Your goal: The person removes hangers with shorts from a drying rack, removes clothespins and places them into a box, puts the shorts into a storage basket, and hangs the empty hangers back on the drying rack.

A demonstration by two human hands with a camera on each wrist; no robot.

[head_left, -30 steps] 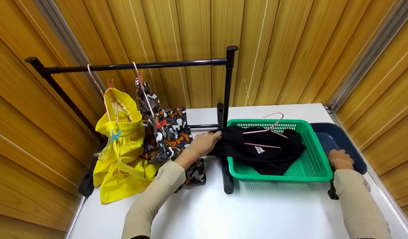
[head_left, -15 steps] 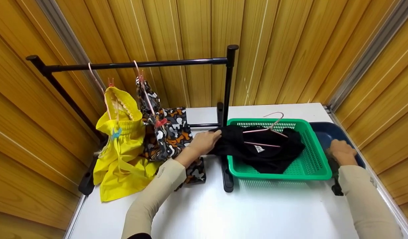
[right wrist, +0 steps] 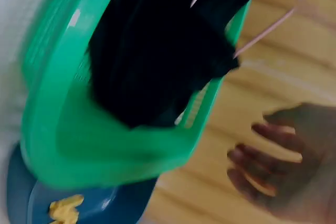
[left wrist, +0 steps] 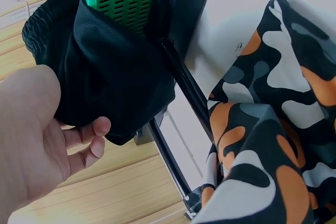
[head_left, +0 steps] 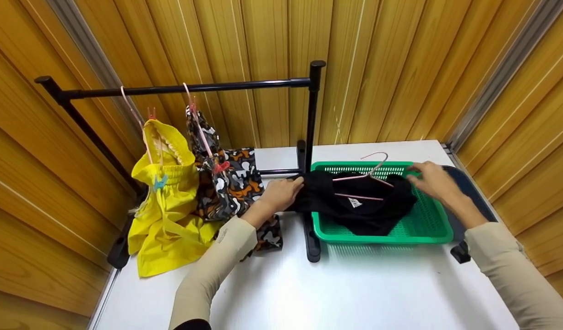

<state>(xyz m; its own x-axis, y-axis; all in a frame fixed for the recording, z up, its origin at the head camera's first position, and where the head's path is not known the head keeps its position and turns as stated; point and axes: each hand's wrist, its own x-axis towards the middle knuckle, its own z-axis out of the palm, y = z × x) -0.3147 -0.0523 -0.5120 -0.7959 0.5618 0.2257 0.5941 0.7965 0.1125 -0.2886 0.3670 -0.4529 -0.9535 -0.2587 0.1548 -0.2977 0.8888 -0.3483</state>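
A black garment with a white label lies in and over the left side of a green basket. A pink hanger rests in its opening, hook upward. My left hand pinches the garment's left end beyond the basket rim; in the left wrist view the gathered edge of the black cloth hangs by my thumb and curled fingers. My right hand is above the basket's back right corner. Its fingers are spread and loosely bent in the right wrist view, with nothing between them.
A black clothes rack stands at left. Yellow shorts and a camouflage-patterned garment hang from it on pink hangers with clothespins. Beside the basket, partly beneath my right arm, a blue tray holds small yellow pieces.
My right hand has left the blue tray and moved up and left over the basket's corner, its fingers opening out. My left hand keeps its hold on the black garment.
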